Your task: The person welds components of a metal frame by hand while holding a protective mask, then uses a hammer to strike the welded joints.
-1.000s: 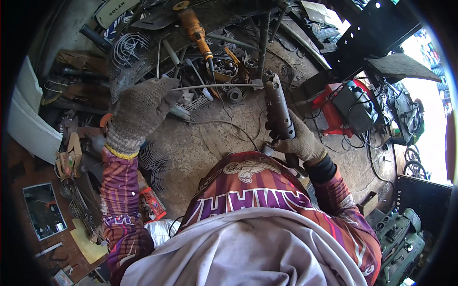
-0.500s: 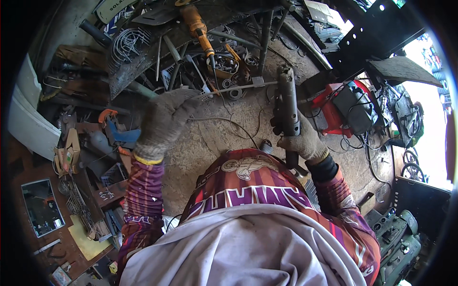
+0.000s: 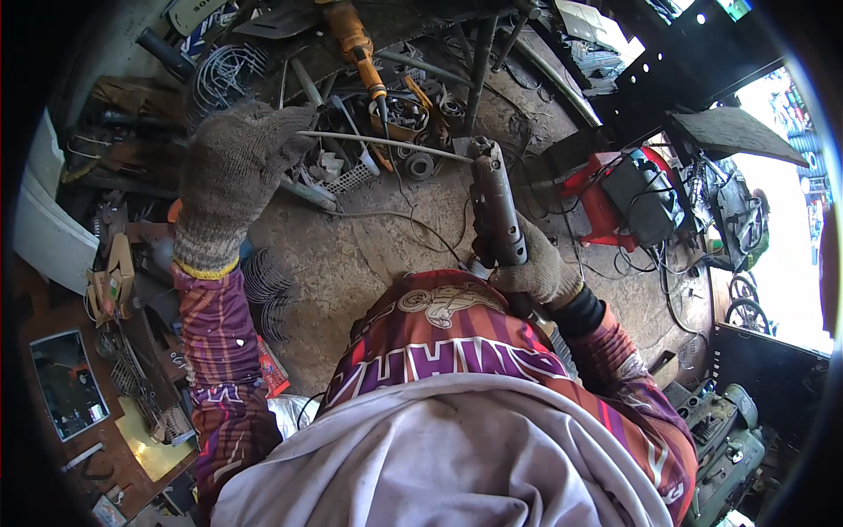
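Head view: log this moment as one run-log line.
left hand: gripping thin rod | right hand: holding metal tube | rod: reaches toward tube's upper end | nearby: orange power tool

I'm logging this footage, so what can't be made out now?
In the head view:
Thin rod: left end, hidden by the left hand.
Metal tube: gripped stretch, partly covered by the right hand.
Orange power tool: top, cut off by upper edge.
Bin contents: too small.
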Demonstrator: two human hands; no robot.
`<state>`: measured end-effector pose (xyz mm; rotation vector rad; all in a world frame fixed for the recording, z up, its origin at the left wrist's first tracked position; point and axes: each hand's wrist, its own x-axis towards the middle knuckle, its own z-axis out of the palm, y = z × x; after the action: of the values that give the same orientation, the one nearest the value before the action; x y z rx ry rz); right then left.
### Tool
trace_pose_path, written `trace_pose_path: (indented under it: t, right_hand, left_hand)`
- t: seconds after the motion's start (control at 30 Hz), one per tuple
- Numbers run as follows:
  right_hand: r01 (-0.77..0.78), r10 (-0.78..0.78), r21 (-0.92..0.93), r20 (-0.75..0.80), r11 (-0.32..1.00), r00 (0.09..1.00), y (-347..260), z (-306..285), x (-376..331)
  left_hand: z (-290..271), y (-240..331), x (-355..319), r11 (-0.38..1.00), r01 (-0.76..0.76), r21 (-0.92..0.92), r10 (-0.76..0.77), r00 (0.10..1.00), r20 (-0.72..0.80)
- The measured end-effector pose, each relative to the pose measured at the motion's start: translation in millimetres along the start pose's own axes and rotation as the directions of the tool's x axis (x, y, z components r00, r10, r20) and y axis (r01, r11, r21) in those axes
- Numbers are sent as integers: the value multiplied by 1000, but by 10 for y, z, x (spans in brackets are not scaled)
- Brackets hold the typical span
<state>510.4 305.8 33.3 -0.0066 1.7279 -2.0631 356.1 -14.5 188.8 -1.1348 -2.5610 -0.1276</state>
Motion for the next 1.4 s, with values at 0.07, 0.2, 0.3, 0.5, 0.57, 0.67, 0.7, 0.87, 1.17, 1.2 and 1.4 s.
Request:
trace_pose_path:
  t: [0.07,0.2,0.3,0.5,0.57,0.67,0.7,0.87,1.17,1.2,1.4]
  right_hand:
    - [15,-17,-58,-33,998,999,-1,-2,12]
    - [28,-33,-156,-30,987,999,-8,-37,27]
    - [-8,-1,-168,-54,986,999,-65,-6,22]
    - [77,-126,-373,-109,925,986,-40,-4,44]
    - [38,-85,-344,-121,938,989,-61,15,67]
    - [139,-155,-116,-138,983,978,49,37,124]
    - [139,-154,-114,-138,984,978,63,34,136]
    - [146,-159,-93,-151,985,976,4,32,130]
    - [78,-98,-129,-155,989,983,-24,30,117]
    - [77,-96,-128,-156,989,983,-22,22,115]
    - [82,-93,-86,-145,993,985,-21,11,116]
  left_hand:
    - [-7,-6,-15,1000,-10,24,10,1000,1]
    - [52,7,-85,998,32,46,-33,999,17]
    - [110,-58,-137,998,3,69,-1,1000,-20]
    - [48,24,-113,993,-4,114,1,1000,24]
    - [39,40,-122,993,-9,115,7,1000,20]
    - [63,44,-114,991,-10,135,11,1000,-4]
    - [75,41,-118,988,-1,154,3,1000,-15]
    - [197,101,-160,1000,5,-8,-6,995,-98]
    - [291,213,-207,990,127,-68,-134,985,-107]
    - [318,231,-220,989,126,-74,-135,983,-126]
    - [475,371,-254,932,199,-303,-277,930,-241]
